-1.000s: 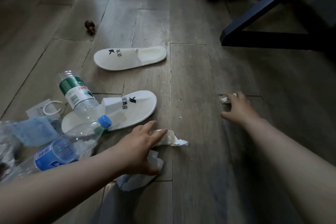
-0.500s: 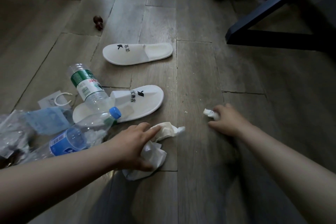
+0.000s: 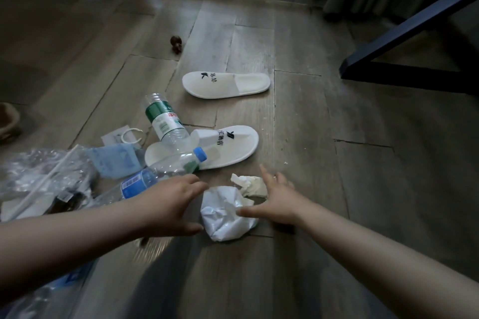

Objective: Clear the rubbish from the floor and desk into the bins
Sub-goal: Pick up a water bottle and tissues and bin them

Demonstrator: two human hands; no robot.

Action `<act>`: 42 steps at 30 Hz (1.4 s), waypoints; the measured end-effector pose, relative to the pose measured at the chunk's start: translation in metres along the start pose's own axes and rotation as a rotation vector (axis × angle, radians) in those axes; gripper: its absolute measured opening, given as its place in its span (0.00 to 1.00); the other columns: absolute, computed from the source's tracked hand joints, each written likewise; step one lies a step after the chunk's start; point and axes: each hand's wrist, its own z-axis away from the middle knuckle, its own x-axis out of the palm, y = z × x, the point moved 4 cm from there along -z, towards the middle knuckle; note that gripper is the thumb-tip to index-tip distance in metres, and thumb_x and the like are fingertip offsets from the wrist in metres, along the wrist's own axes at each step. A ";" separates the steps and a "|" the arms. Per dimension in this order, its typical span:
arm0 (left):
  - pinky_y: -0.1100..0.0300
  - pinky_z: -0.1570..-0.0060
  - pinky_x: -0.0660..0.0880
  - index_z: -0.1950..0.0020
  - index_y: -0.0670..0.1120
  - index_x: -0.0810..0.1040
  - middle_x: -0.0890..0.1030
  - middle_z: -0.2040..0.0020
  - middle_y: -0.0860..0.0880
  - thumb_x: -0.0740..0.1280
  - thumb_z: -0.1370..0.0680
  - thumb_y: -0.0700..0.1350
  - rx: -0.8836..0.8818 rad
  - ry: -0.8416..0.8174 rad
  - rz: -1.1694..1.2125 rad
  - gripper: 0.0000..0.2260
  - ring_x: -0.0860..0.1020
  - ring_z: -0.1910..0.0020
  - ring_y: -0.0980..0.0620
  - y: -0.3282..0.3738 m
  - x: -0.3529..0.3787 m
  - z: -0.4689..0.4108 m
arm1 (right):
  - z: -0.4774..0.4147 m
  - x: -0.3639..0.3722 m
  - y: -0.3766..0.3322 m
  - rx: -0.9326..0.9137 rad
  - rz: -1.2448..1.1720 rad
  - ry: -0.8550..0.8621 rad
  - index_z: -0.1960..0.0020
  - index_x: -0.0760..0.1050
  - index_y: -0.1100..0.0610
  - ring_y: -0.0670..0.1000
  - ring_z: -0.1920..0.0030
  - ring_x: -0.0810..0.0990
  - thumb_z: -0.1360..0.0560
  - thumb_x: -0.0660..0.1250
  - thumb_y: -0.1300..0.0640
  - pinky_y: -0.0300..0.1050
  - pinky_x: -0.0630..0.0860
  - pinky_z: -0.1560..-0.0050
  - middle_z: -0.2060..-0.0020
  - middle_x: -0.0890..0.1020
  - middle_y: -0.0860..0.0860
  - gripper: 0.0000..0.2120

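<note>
Both my bare arms reach forward and down over a grey wooden floor (image 3: 298,116), palms facing down. My left hand (image 3: 173,204) comes in from the left, with its fingers loose and spread wide and the thumb stretched out low beside a crumpled white paper wad (image 3: 223,217). It holds nothing, and I cannot tell whether it touches the wad. My right hand (image 3: 280,202) comes in from the right, also spread wide. Its first finger points straight ahead, its thumb lies across the right side of the wad, and the other fingers bend slightly. The wad sits on the floor between my two hands. A smaller cream tissue (image 3: 250,184) lies just beyond it, against the inner side of my right hand.

Just beyond my left hand lies a clear bottle with a blue cap (image 3: 145,179), its neck over a white slipper (image 3: 228,147). A bottle with a green label (image 3: 162,119) leans across the same slipper. Another slipper (image 3: 225,84) lies farther off, apart from the rest. Toward the left edge of the floor are a blue face mask (image 3: 114,160) and a crinkled clear plastic bag (image 3: 39,176). A small brown lump (image 3: 176,44) lies well away, toward the far edge.

To the right of my right arm, open boards run as far as a dark furniture leg (image 3: 404,41) near the far right corner.
</note>
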 end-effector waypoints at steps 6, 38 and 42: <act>0.62 0.46 0.72 0.39 0.52 0.73 0.73 0.42 0.55 0.69 0.30 0.62 -0.034 0.060 0.001 0.24 0.74 0.45 0.56 -0.014 -0.010 0.015 | 0.002 0.032 -0.036 -0.034 0.129 0.162 0.22 0.38 0.44 0.61 0.23 0.42 0.41 0.69 0.26 0.62 0.54 0.26 0.22 0.43 0.56 0.60; 0.60 0.48 0.72 0.29 0.53 0.64 0.71 0.36 0.50 0.70 0.31 0.61 -0.468 0.129 0.247 0.33 0.73 0.43 0.53 -0.067 -0.005 0.029 | 0.019 0.053 -0.034 -0.169 -0.417 0.247 0.51 0.79 0.44 0.43 0.56 0.81 0.37 0.71 0.46 0.49 0.80 0.54 0.57 0.82 0.45 0.14; 0.57 0.46 0.74 0.30 0.57 0.64 0.71 0.37 0.54 0.70 0.32 0.62 -0.457 0.164 0.360 0.33 0.73 0.44 0.56 -0.059 -0.012 0.024 | 0.020 0.034 -0.026 -0.134 -0.647 0.248 0.56 0.82 0.47 0.43 0.61 0.83 0.34 0.73 0.58 0.43 0.79 0.59 0.62 0.85 0.44 0.09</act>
